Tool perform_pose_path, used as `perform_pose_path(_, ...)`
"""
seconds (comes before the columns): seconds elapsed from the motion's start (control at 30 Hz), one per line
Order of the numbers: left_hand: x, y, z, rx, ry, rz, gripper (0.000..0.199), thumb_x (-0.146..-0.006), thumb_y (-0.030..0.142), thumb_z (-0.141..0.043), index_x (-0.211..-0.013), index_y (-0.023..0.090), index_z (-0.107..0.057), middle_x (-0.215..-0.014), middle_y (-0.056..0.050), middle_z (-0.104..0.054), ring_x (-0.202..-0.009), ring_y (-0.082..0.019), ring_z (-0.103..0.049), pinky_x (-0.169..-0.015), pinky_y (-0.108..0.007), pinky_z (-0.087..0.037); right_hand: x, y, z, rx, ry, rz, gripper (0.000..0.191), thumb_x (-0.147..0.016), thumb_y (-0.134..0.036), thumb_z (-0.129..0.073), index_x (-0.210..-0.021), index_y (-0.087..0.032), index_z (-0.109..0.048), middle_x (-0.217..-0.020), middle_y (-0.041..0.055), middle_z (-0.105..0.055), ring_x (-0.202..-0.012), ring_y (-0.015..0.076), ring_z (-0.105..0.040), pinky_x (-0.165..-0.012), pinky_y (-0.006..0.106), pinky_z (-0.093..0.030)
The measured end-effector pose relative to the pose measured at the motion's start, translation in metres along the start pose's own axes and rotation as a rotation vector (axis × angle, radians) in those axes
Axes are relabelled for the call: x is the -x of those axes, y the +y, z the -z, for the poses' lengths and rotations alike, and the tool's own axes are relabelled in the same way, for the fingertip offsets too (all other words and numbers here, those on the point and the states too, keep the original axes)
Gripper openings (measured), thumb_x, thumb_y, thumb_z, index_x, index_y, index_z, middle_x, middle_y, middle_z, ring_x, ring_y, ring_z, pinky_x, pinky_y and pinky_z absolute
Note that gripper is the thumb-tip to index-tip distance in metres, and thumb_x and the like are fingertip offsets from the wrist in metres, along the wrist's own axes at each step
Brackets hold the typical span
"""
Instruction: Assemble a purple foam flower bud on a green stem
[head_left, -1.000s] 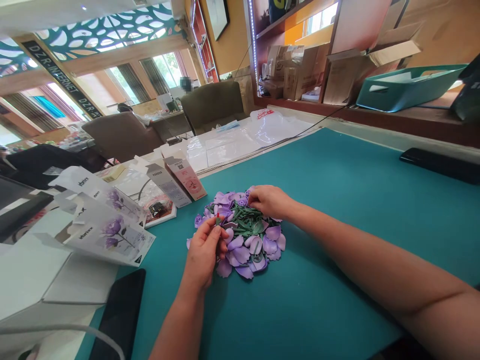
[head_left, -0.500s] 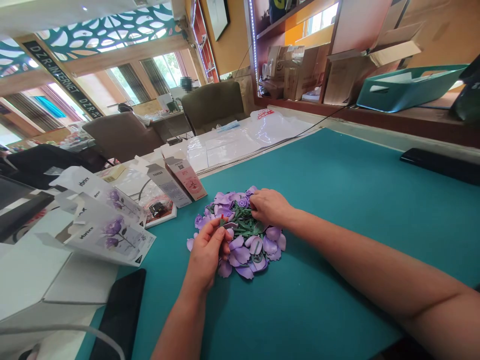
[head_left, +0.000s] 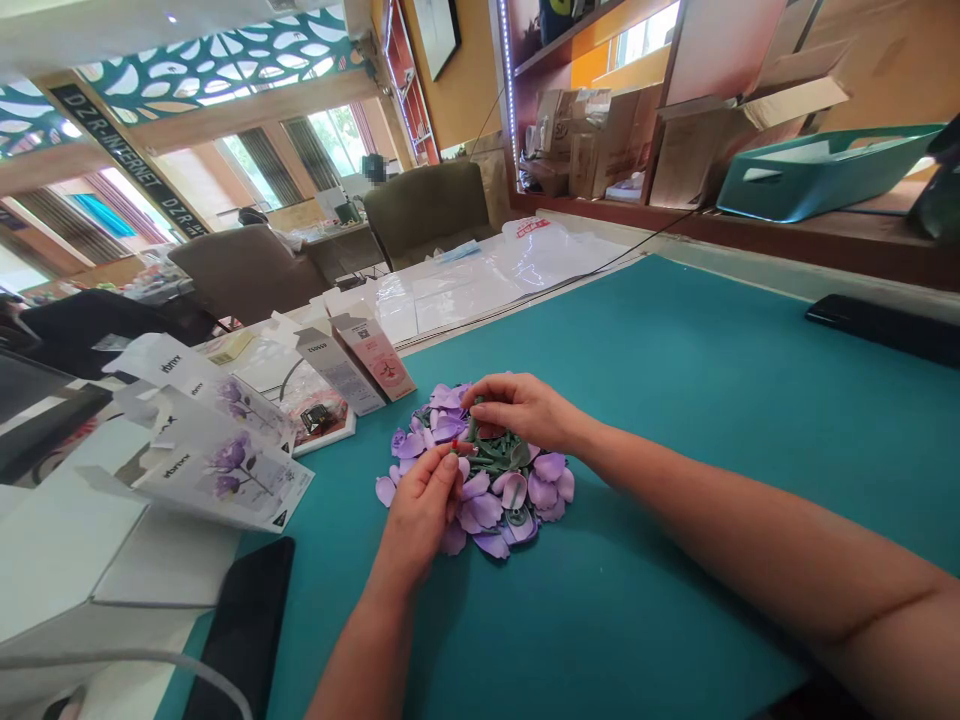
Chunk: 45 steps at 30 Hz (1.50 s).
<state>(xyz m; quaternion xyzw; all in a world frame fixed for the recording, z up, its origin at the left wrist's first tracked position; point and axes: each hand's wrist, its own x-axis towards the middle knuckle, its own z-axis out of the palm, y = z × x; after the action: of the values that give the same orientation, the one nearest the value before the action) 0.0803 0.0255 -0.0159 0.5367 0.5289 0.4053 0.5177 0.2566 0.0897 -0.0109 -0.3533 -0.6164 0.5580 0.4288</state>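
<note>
The left hand (head_left: 424, 495) pinches a small red-tipped piece (head_left: 455, 446) upright between thumb and fingertips, above the near-left part of a pile of purple petals and green parts (head_left: 484, 512). The right hand (head_left: 529, 408), fingers curled, reaches over the pile's far side; a slender green piece (head_left: 472, 430) shows at its fingertips, whether gripped cannot be told. The pile lies on a teal mat (head_left: 600, 630), between and beneath both hands.
</note>
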Motion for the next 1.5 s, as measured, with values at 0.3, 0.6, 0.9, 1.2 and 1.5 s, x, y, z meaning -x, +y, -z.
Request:
perform_pose_path(0.3,-0.003,-0.003,0.000,-0.042,-0.054,0.022,0.048,-0.079,0.054,-0.058,-0.102,0.012,-0.063,-0.058,0.006,-0.044,-0.046,-0.007,-0.033,-0.043,-0.022,-0.021,0.002,-0.003,-0.008,-0.108,0.005,-0.015,0.004,-0.083,-0.017,-0.060,-0.079,-0.018,-0.061,-0.062,-0.0043,-0.063,-0.059,0.0100,-0.061,-0.064,0.024,-0.053)
perform_pose_path(0.6,-0.002,-0.004,0.001,-0.105,-0.043,0.005,0.048,-0.080,0.054,-0.056,-0.101,0.012,-0.063,-0.057,0.006,-0.041,-0.049,-0.008,-0.031,-0.045,-0.022,-0.021,0.004,-0.005,-0.012,-0.084,0.018,-0.039,0.008,-0.083,-0.017,-0.059,-0.076,-0.018,-0.060,-0.061,-0.0042,-0.062,-0.057,0.0100,-0.059,-0.061,0.024,-0.050)
perform_pose_path(0.9,-0.005,-0.008,0.003,-0.249,-0.008,-0.068,0.039,-0.084,0.051,-0.051,-0.090,0.015,-0.064,-0.059,0.004,-0.044,-0.052,-0.011,-0.037,-0.046,-0.023,-0.027,0.008,-0.007,-0.013,0.263,0.065,0.087,0.012,-0.090,-0.023,-0.052,-0.079,-0.019,-0.056,-0.066,-0.0023,-0.059,-0.061,0.0123,-0.054,-0.061,0.025,-0.043)
perform_pose_path(1.2,-0.002,-0.006,0.001,-0.395,-0.026,-0.108,0.033,-0.088,0.048,-0.044,-0.075,0.020,-0.054,-0.057,0.004,-0.046,-0.052,-0.013,-0.042,-0.050,-0.024,-0.033,0.014,-0.016,-0.012,0.690,-0.020,0.100,0.030,-0.098,-0.027,-0.044,-0.069,-0.020,-0.042,-0.063,-0.0033,-0.051,-0.059,0.0110,-0.044,-0.058,0.025,-0.030)
perform_pose_path(1.5,-0.001,-0.002,0.001,-0.488,-0.012,-0.163,0.031,-0.089,0.043,-0.044,-0.070,0.021,-0.053,-0.059,0.004,-0.045,-0.057,-0.015,-0.042,-0.055,-0.026,-0.032,0.013,-0.016,-0.017,0.725,-0.063,0.090,0.029,-0.098,-0.024,-0.044,-0.069,-0.020,-0.043,-0.063,-0.0031,-0.051,-0.057,0.0107,-0.042,-0.057,0.026,-0.027)
